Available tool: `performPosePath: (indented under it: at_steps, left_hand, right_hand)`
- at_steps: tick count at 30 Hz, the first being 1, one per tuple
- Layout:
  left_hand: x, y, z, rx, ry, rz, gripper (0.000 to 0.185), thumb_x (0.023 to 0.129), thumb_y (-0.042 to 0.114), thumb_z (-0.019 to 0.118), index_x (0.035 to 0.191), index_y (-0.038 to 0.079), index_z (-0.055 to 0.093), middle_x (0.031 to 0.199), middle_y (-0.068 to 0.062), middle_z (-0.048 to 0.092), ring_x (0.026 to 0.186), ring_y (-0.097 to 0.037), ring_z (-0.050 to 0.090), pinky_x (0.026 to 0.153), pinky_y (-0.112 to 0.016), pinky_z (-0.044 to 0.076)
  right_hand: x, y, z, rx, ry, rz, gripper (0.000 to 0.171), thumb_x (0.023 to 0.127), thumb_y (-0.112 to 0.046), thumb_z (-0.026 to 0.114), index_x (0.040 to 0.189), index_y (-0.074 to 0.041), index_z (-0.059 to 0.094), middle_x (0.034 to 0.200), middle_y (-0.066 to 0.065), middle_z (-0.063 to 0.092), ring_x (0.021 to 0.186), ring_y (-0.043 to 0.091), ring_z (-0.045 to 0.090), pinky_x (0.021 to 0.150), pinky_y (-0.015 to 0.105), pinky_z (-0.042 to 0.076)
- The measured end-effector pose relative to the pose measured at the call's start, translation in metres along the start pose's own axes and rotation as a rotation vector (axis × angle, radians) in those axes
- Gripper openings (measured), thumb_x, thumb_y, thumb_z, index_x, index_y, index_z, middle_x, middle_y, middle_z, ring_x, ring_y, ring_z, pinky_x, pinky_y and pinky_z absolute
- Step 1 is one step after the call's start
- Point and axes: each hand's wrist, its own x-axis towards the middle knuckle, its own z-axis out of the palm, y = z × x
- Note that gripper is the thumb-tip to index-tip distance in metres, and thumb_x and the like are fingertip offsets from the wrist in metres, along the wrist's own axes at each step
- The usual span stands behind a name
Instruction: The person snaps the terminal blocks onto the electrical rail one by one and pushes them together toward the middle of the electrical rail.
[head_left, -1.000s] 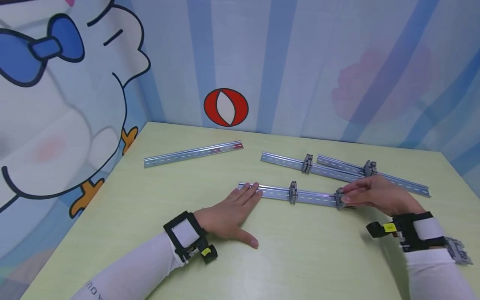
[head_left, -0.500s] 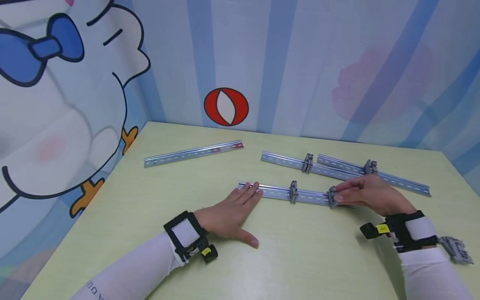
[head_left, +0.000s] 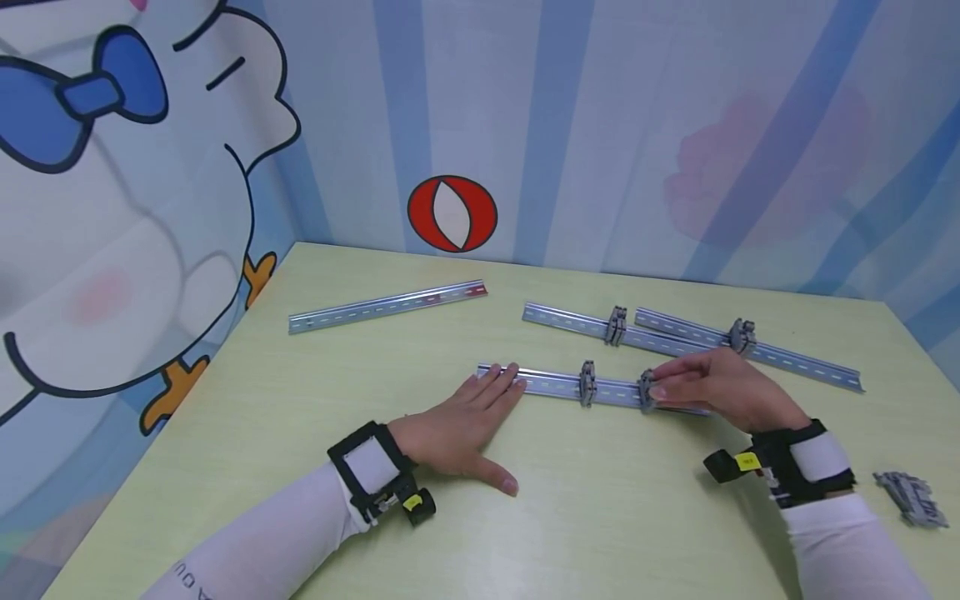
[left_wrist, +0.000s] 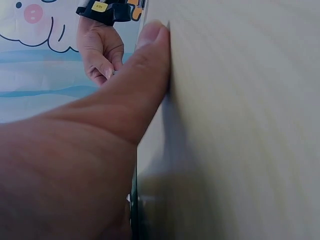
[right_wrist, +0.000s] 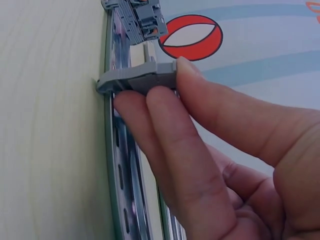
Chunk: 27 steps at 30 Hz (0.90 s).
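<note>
Left of centre in the head view, our left hand point(head_left: 457, 425) lies flat with fingers straight, fingertips pressing the left end of the nearest rail point(head_left: 555, 384). Further right along that rail, our right hand point(head_left: 712, 385) pinches a grey clip point(head_left: 646, 390) seated on it.

left hand point(left_wrist: 75, 165) lying flat, thumb pressing on table point(left_wrist: 240, 125) | right hand point(left_wrist: 100, 50) pinching something small, possibly metal, too blurred to tell | cartoon wall point(left_wrist: 30, 60) showing behind
</note>
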Motion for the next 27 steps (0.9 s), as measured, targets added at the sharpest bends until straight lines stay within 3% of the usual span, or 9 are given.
performPosePath:
  at_steps: [16, 27]
  left_hand:
    - [-0.001, 0.0, 0.0, 0.006, 0.001, -0.003, 0.122, 0.076, 0.077, 0.058, 0.157, 0.008, -0.004, 0.163, -0.011, -0.014, 0.149, -0.028, -0.013, 0.121, -0.044, 0.001]
    - [-0.001, 0.0, 0.0, -0.006, -0.001, 0.002, 0.122, 0.077, 0.075, 0.06, 0.157, 0.008, -0.003, 0.163, -0.011, -0.014, 0.149, -0.028, -0.013, 0.121, -0.044, 0.001]
  right_hand:
    - [0.007, -0.01, 0.026, -0.003, 0.071, -0.063, 0.06, 0.084, -0.035, 0.077, 0.129, 0.001, 0.061, 0.107, 0.01, 0.073, 0.095, 0.014, 0.07, 0.081, 0.027, 0.056]
    - [0.015, -0.015, 0.054, 0.102, 0.114, -0.135, 0.051, 0.083, -0.028, 0.078, 0.124, -0.001, 0.064, 0.104, 0.01, 0.074, 0.095, 0.016, 0.071, 0.082, 0.028, 0.056]
